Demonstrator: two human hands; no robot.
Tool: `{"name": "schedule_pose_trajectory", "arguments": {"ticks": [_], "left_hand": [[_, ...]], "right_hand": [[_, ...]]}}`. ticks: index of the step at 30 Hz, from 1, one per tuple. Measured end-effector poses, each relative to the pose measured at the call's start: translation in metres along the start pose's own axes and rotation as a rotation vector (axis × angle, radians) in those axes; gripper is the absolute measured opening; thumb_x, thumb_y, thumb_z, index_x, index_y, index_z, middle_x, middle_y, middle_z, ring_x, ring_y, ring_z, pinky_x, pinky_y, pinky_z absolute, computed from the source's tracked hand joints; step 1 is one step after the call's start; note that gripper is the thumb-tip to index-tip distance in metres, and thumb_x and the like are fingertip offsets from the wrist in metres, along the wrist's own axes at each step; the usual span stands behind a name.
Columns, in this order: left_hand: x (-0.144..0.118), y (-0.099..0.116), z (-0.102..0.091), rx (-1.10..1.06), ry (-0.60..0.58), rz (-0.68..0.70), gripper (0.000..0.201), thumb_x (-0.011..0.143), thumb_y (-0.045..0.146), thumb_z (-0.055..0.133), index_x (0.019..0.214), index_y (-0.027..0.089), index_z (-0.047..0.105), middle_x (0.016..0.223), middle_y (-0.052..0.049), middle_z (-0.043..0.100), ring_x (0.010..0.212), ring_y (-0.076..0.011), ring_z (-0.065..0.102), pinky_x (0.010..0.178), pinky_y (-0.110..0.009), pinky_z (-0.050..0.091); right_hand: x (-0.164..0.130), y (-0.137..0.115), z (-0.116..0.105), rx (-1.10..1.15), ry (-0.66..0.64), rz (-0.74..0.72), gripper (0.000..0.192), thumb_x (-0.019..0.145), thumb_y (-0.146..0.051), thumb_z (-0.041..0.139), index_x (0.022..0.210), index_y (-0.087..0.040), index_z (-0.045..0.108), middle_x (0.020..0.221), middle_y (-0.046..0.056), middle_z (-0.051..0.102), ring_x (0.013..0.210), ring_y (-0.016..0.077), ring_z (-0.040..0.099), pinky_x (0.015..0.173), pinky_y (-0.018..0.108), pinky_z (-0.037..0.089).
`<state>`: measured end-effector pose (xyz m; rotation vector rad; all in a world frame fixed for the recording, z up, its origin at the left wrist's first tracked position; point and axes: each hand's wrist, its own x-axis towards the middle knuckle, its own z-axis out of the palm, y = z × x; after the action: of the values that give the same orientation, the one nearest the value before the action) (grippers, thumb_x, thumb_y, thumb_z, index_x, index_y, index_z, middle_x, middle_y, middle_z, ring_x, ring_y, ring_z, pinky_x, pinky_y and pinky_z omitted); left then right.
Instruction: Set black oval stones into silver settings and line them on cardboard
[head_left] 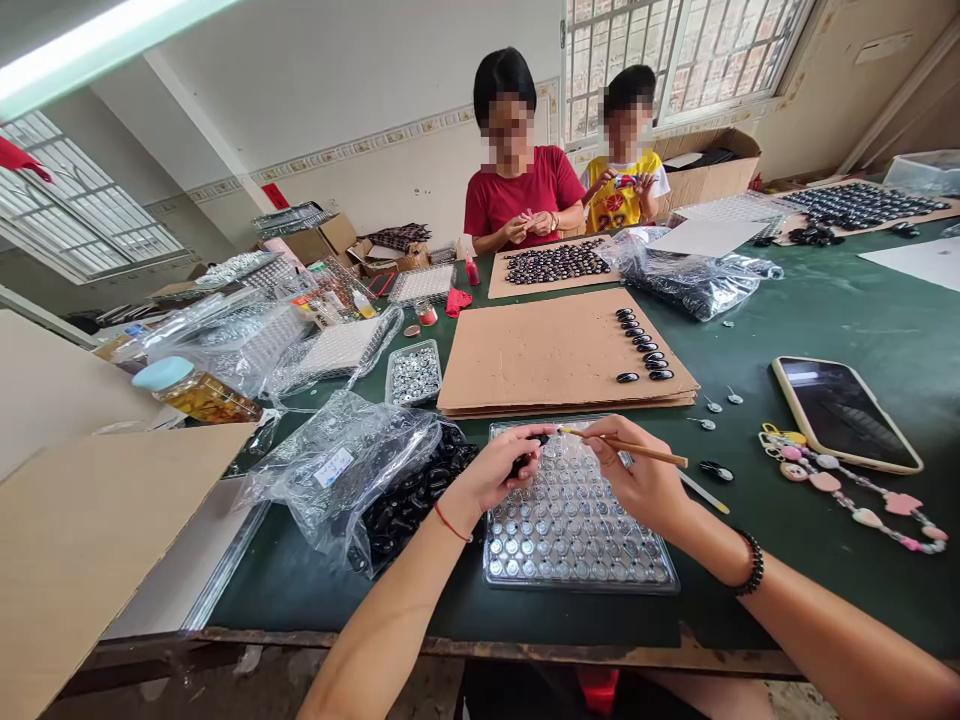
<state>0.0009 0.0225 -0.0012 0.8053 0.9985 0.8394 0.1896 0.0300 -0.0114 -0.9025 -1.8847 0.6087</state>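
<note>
Clear plastic forms the dimpled tray nearest the table edge, its cups each holding a small silver disc. Over its far end the left hand pinches a small black piece between thumb and fingertips, while the right hand grips a thin wooden stick like a pen, its tip pointing at the black piece. Left of the tray lies a plastic bag spilling more black pieces. To the right, on the green table, sit a phone and a pink charm strap. Just beyond the tray, a cardboard sheet carries a short row of finished black pieces near its right edge. A small tub of silver discs stands to its left. Farther off, a second cardboard board is covered with dark pieces, and behind it two people sit working with their own hands, one in a red shirt, one in a yellow shirt.
</note>
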Motion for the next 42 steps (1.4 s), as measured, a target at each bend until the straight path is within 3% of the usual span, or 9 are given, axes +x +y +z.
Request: {"name": "schedule_pose_trajectory", "arguments": {"ticks": [6,8,13,16,22,25,31,42], "left_hand": [[-0.001,-0.001,0.005,0.139,-0.006,0.018,0.028,0.069,0.026,0.056,0.093,0.017,0.046,0.078,-0.001,0.058,0.039,-0.0014,0.040,0.034,-0.015,0.018],[0.001,-0.005,0.004,0.222,0.010,0.046,0.028,0.070,0.029,0.055,0.091,0.018,0.042,0.073,-0.001,0.061,0.037,-0.0032,0.042,0.034,-0.015,0.019],[0.002,-0.012,0.006,0.599,0.053,0.161,0.023,0.077,0.037,0.047,0.086,0.016,0.049,0.047,0.005,0.051,0.034,-0.0061,0.040,0.036,-0.017,0.028],[0.002,-0.014,0.008,0.745,0.090,0.259,0.026,0.076,0.040,0.049,0.074,0.016,0.057,0.049,0.004,0.050,0.039,-0.0071,0.043,0.041,-0.018,0.033],[0.006,-0.015,0.006,0.680,0.162,0.243,0.034,0.062,0.039,0.066,0.087,0.017,0.062,0.064,0.000,0.059,0.045,-0.0095,0.050,0.044,-0.020,0.037],[0.006,-0.014,0.005,0.690,0.141,0.258,0.033,0.062,0.035,0.067,0.090,0.017,0.064,0.071,-0.002,0.062,0.047,-0.0090,0.051,0.046,-0.020,0.038],[0.004,-0.014,0.009,0.649,0.112,0.260,0.031,0.062,0.032,0.067,0.089,0.016,0.064,0.065,-0.001,0.060,0.048,-0.0093,0.050,0.046,-0.020,0.040],[-0.002,-0.013,0.012,0.673,0.109,0.294,0.026,0.066,0.035,0.063,0.087,0.018,0.065,0.074,-0.002,0.064,0.048,-0.0089,0.052,0.045,-0.019,0.038]], "right_hand": [[-0.002,-0.001,0.000,0.067,-0.010,0.039,0.011,0.085,-0.025,0.043,0.085,-0.018,0.051,0.074,0.004,0.056,0.064,0.0142,0.053,0.054,0.025,0.041],[-0.003,0.000,0.000,0.105,-0.016,0.049,0.013,0.086,-0.026,0.041,0.085,-0.018,0.050,0.074,0.004,0.055,0.062,0.0135,0.053,0.053,0.025,0.041],[-0.003,0.003,0.000,0.130,-0.070,0.030,0.023,0.090,-0.030,0.031,0.083,-0.018,0.050,0.070,0.004,0.055,0.057,0.0126,0.051,0.053,0.025,0.041],[-0.003,0.004,0.000,0.103,-0.097,0.026,0.026,0.090,-0.031,0.028,0.083,-0.018,0.049,0.066,0.002,0.053,0.052,0.0119,0.048,0.052,0.025,0.040],[-0.003,0.001,-0.003,-0.008,-0.178,-0.033,0.024,0.090,-0.028,0.027,0.087,-0.018,0.048,0.068,0.003,0.053,0.055,0.0126,0.048,0.052,0.025,0.038],[-0.003,-0.001,-0.002,-0.035,-0.229,-0.073,0.022,0.090,-0.026,0.027,0.088,-0.019,0.047,0.071,0.003,0.054,0.058,0.0133,0.049,0.054,0.025,0.038],[-0.004,0.001,0.000,-0.104,-0.293,-0.098,0.019,0.090,-0.025,0.028,0.090,-0.019,0.046,0.073,0.003,0.055,0.059,0.0139,0.049,0.055,0.025,0.036],[-0.007,0.005,0.005,-0.179,-0.304,-0.147,0.019,0.090,-0.025,0.027,0.089,-0.019,0.045,0.071,0.003,0.056,0.055,0.0133,0.047,0.053,0.024,0.035]]}}
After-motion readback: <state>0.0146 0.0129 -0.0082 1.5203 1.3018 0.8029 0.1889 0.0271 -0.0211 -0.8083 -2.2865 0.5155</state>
